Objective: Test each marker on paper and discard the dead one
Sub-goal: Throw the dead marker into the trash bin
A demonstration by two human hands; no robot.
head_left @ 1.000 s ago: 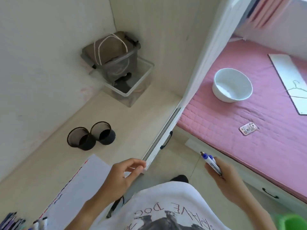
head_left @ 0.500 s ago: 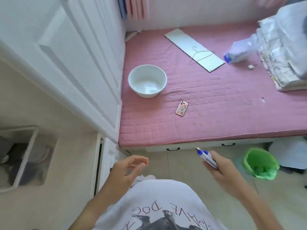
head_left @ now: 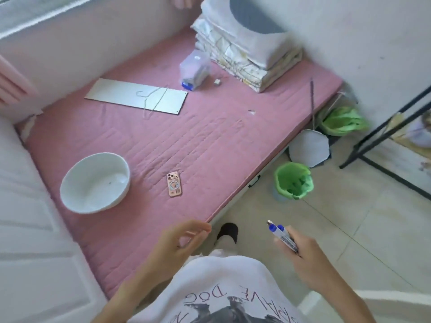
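View had swung right toward green-lined bin (head_left: 293, 180); right hand (head_left: 303, 257) gripped two blue markers (head_left: 283, 236), left hand (head_left: 179, 241) loosely curled, empty.

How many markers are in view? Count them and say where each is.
2. Both markers sit side by side in the right hand, blue ends pointing up toward the green bin. The left hand holds none. The fingers may hide more.
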